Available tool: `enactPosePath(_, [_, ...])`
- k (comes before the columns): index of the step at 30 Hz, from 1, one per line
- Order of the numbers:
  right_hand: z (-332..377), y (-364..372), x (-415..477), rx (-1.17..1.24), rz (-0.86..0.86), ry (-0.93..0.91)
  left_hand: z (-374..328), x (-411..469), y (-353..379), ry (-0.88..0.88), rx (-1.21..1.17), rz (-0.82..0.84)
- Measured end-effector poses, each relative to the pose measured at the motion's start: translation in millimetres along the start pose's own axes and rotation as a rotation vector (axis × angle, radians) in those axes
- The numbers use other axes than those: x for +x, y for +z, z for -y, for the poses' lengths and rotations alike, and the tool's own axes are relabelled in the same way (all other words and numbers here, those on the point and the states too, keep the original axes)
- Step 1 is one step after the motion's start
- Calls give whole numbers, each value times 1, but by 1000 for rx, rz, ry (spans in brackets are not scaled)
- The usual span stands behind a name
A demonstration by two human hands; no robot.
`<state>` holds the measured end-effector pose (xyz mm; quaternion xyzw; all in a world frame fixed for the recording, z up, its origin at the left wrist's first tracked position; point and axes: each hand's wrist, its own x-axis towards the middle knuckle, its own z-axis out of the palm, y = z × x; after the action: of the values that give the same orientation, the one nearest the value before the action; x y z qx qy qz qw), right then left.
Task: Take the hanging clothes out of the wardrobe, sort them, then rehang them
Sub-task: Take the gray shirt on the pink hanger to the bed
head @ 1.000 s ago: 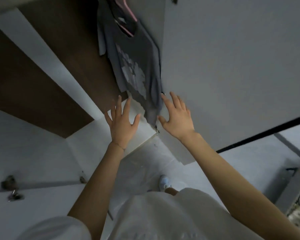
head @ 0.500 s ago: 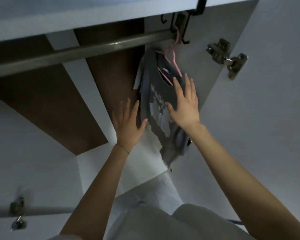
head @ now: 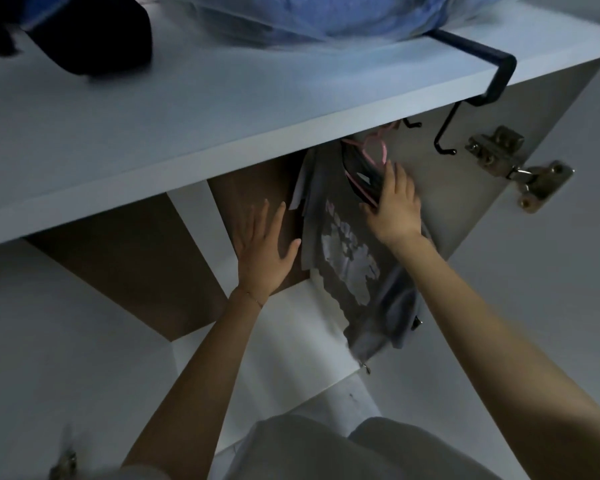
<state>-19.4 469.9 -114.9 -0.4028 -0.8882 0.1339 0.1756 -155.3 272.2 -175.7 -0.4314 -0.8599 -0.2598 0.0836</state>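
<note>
**— What could go wrong from here?**

The biggest thing in my way is the shelf [head: 222, 109] overhead. Its front edge hides the top of the hanger's hook, so I cannot see what it hangs from. If I pull the hanger [head: 369, 157] toward me instead of lifting it first, I think the hook would catch and the shirt [head: 347, 258] could slide off one side and drop to the wardrobe floor. There is also a black hook [head: 445, 140] under the shelf's right end, and a metal hinge [head: 520, 168] beside it on the door; a sleeve could snag on either as the shirt comes out.

**— Where is the shirt now?**

It hangs inside the wardrobe, under the right end of the shelf, close to the side wall, on the pink hanger.

**— And your fingers?**

My right hand [head: 394, 206] lies at the shirt's collar, its fingers [head: 390, 171] nearly straight and close together, touching the cloth and the hanger's arm. They are not curled round anything, so I have no real hold yet. My left hand [head: 262, 251] is spread wide and flat, just beside the shirt's left edge; I cannot tell whether the thumb touches the cloth. It holds nothing.
</note>
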Motion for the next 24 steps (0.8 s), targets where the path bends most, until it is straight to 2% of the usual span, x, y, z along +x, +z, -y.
enactPosePath(4, [0,8,4,-29,21,13,4,2,3,8,14,14])
enactPosePath(7, [0,6,16,92,4,49,8,3,6,5,21,27])
enactPosePath(14, [4,0,45,324,82,226,14,2,12,-13,17,55])
enactPosePath(20, [3,1,44,562,-19,316,18,3,12,-28,-7,74])
enactPosePath(24, [4,-3,32,613,-72,323,20,3,13,-24,-11,81])
